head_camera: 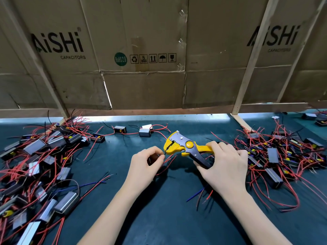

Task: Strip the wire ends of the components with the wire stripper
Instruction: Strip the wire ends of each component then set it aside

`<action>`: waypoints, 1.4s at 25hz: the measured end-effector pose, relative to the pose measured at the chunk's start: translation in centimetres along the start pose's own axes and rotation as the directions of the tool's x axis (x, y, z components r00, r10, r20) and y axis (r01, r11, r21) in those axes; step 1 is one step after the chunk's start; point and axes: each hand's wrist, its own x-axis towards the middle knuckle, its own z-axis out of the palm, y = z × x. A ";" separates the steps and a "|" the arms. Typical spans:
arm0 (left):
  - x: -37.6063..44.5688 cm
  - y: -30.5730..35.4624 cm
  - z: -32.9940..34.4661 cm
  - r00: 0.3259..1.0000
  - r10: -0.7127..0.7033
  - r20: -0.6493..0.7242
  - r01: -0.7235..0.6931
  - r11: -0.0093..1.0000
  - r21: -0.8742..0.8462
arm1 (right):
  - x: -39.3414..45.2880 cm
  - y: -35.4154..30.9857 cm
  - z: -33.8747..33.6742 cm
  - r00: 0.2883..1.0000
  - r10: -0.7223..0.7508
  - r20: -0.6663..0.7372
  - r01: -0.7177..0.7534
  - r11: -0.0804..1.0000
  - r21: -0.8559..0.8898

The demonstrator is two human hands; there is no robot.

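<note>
Hands point(146, 160) point(224, 165) feed pinched wire point(164, 153) into yellow stripper point(178, 145).

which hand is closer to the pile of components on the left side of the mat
Left. The left hand pinches a wire mid-mat, nearer the left pile; the right hand grips the wire stripper farther off.

Flattened cardboard boxes point(141, 50) printed "AiSHi CAPACITORS" stood as a wall along the far edge of the dark green bench mat point(159, 218). Pale wooden slats point(251, 68) leaned across the cardboard, and one ran along its bottom edge.
</note>
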 end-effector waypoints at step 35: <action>0.6 -1.8 -2.0 0.917 0.027 0.397 0.095 0.954 -0.284 | 0.2 0.6 0.4 0.992 0.082 -0.098 -0.087 0.995 -0.052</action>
